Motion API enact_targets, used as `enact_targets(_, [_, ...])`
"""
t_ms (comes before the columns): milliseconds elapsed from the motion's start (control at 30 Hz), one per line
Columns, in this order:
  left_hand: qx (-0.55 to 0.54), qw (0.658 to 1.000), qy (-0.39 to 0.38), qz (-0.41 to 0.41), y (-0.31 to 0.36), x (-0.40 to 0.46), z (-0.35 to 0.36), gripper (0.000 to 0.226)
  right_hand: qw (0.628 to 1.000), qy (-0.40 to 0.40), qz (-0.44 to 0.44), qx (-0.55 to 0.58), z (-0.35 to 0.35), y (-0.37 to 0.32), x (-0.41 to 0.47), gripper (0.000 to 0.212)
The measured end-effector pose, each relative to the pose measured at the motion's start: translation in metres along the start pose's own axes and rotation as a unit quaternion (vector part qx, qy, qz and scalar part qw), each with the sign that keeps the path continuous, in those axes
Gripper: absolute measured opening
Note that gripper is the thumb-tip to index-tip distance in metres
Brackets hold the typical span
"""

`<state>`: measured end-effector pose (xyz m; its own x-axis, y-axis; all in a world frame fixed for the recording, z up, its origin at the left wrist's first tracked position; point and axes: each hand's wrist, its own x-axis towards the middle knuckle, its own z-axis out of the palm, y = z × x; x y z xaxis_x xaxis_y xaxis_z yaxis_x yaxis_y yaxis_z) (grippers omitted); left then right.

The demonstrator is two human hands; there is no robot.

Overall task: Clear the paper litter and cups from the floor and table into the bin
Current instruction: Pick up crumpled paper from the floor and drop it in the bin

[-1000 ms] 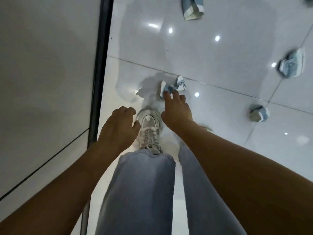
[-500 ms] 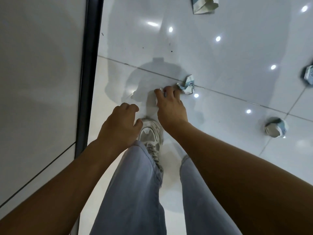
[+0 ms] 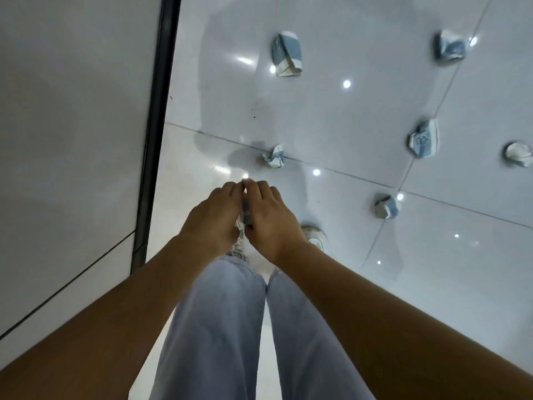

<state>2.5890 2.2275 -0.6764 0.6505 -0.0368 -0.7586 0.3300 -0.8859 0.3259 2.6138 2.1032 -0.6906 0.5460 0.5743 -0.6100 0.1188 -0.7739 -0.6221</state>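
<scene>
Small grey-white paper scrap: mostly hidden btwn left hand and right hand; only a thin strip shows, shape can't be told.
White lace-up sneaker, just below the hands: mostly covered by them and light blue jeans leg.
Second white sneaker, just right of hands: heel hidden by right wrist.
Crumpled white paper ball, far right of hands: cut by frame edge, blurred.
Print on crumpled blue-white paper cup, up-right of hands: too small to read.

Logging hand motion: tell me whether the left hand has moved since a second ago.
Yes. The left hand has swung right, away from the dark wall strip, and now meets the right hand around a crumpled paper.
</scene>
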Motion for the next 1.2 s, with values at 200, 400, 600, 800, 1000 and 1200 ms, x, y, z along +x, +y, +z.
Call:
enact_targets(200, [0.022,0.999,0.006,0.042,0.024,-0.015,-0.016,0.044,0.999,-0.002,-0.018,0.041,-0.026,-0.015,-0.02,0.08])
enact_targets(400, [0.061,0.998,-0.001,0.027,0.02,-0.01,-0.013,0.033,0.999,-0.025,-0.02,0.014,-0.03,-0.007,-0.017,0.084])
enact_targets(600, [0.086,0.996,0.013,-0.026,-0.008,0.011,-0.004,0.039,0.992,0.0,0.032,-0.125,-0.013,0.026,0.015,0.068])
enact_targets(800, [0.086,0.994,0.035,-0.048,-0.055,0.041,0.023,0.036,0.979,0.026,0.111,-0.17,0.013,0.071,0.09,0.063])
enact_targets(1000, [0.043,0.997,0.03,-0.062,-0.089,0.068,0.056,0.042,0.976,0.005,0.139,-0.169,0.052,0.1,0.143,0.07])
enact_targets(1200, [0.027,0.997,0.044,-0.057,-0.099,0.074,0.074,0.047,0.975,0.04,0.104,-0.191,0.069,0.122,0.139,0.057])
